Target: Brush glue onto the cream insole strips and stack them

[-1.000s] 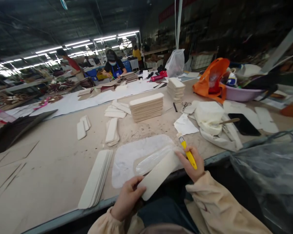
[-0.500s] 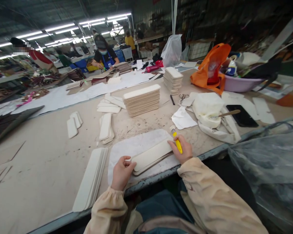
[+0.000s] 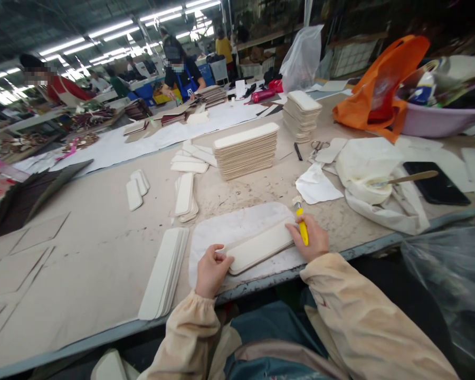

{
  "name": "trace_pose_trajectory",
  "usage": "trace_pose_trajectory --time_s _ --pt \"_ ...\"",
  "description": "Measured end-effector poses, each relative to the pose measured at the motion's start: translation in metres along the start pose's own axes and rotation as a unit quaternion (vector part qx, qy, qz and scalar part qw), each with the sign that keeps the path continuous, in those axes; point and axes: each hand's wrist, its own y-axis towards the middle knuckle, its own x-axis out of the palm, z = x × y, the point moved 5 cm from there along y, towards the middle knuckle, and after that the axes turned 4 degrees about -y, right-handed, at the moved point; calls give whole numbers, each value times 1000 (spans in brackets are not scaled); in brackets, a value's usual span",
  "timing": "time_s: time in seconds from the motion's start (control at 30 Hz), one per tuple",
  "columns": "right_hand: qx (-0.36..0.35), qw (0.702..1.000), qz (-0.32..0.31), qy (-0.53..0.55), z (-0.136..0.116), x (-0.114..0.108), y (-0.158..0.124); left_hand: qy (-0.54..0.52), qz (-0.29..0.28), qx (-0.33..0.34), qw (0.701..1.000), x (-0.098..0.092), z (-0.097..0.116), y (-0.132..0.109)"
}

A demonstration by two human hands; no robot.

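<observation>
A long white strip [image 3: 261, 245] with rounded ends lies flat on a white sheet [image 3: 209, 232] at the table's front edge, with a similar layer under it. My left hand [image 3: 214, 269] pinches its left end between thumb and curled fingers. At the right end, my right hand [image 3: 312, 238] presses thumb and fingers on the strip. That same hand also holds a brush with a yellow handle [image 3: 303, 227], its bristles pointing up and away. Left of the sheet lies a fanned stack of long white strips [image 3: 164, 274].
Behind the sheet stand a tall strip stack [image 3: 246, 153] and a second stack [image 3: 302, 116]. To the right are a white bag of pale paste [image 3: 374, 169] with a wooden stick, a phone [image 3: 435, 182], scissors [image 3: 320, 148] and a purple basin [image 3: 439, 121]. A co-worker [image 3: 182, 74] sits across the table.
The dark gap along the strip's near edge has narrowed, so its layers sit closer together. Both hands keep their hold. The camera view has shifted, moving the table contents rightward and slightly up.
</observation>
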Motion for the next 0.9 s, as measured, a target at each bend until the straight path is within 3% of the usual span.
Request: trace_pose_trajectory --time_s 0.4,0.57,0.67,0.8,0.9 --pt "-22 999 -1 -29 4 5 0 4 -5 5 1000 1 -7 -1" --pt "-113 993 30 -13 -14 -4 -1 39 -13 11 999 -1 -2 1" --pt "-188 981 -28 29 -40 -1 -11 81 -29 -3 996 -1 -2 4" --pt "-310 935 -144 94 -74 12 -35 106 -42 -14 993 -1 -3 6" --pt "-309 932 -169 84 -72 15 -38 123 -39 -15 992 -1 -4 5"
